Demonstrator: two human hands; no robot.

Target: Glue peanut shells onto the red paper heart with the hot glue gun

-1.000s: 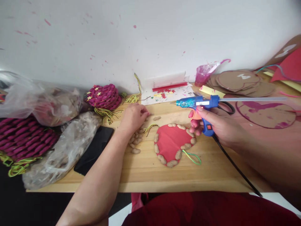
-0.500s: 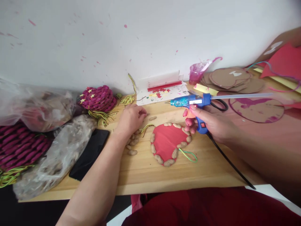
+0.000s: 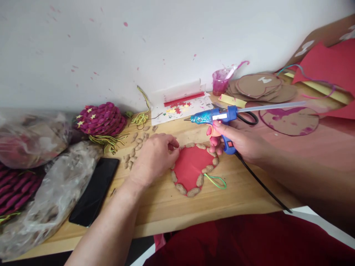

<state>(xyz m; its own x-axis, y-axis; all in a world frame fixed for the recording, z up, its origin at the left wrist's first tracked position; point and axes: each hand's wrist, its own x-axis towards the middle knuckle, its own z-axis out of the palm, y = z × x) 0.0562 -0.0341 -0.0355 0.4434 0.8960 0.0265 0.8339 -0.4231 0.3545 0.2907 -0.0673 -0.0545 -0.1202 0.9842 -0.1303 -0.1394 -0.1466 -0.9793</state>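
Note:
A red heart-shaped piece [image 3: 190, 164] lies on the wooden table, with peanuts [image 3: 193, 191] around its rim and a green cord loop [image 3: 217, 181] at its notch. My left hand [image 3: 158, 157] is at the heart's upper left edge, thumb and fingers pinched on a peanut that they mostly hide. My right hand [image 3: 233, 138] grips a blue hot glue gun [image 3: 212, 117] above the heart's right side. Its nozzle points left, its orange trigger is under my fingers, and a long clear glue stick [image 3: 273, 106] sticks out behind.
Loose peanuts [image 3: 133, 152] lie left of my left hand. Beyond are a black phone [image 3: 94, 192], plastic bags [image 3: 55, 207] and a purple yarn piece [image 3: 101, 119]. Star confetti [image 3: 179, 107] lies on white paper at the back. A pink-stained cup [image 3: 220, 83] and cardboard shapes [image 3: 257, 87] stand right.
My left hand has moved from beside the loose peanuts to the heart's upper left edge. The glue gun stays in my right hand above the heart. The view has shifted slightly.

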